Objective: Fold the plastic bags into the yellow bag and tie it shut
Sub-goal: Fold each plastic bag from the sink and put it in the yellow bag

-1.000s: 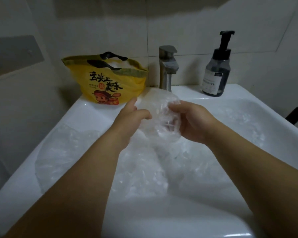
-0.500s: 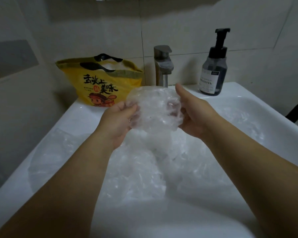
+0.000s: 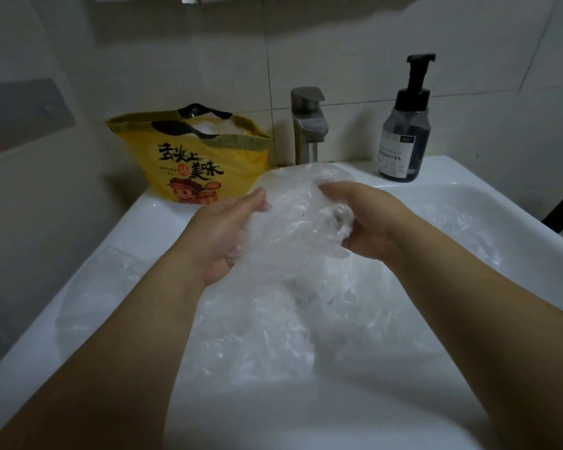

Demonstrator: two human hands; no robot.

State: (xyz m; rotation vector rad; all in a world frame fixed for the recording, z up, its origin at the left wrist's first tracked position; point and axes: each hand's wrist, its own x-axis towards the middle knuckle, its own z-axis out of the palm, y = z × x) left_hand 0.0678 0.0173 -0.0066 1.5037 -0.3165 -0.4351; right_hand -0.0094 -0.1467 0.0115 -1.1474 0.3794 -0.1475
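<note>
Both the left hand point(image 3: 223, 235) and right hand point(image 3: 368, 222) grip a clear plastic bag point(image 3: 293, 216) over the sink point(image 3: 150, 219); the yellow bag point(image 3: 192, 157) stands at eleven o'clock.

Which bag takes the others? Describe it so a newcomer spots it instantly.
Start at the white sink; on its back-left rim, just left of the metal faucet, stands the yellow bag. It alone is coloured and printed, with black handles; the clear plastic bags nearby are crumpled and unprinted.

Left hand point(image 3: 228, 235), right hand point(image 3: 368, 222) — close together, fingers curled, gripping.
</note>
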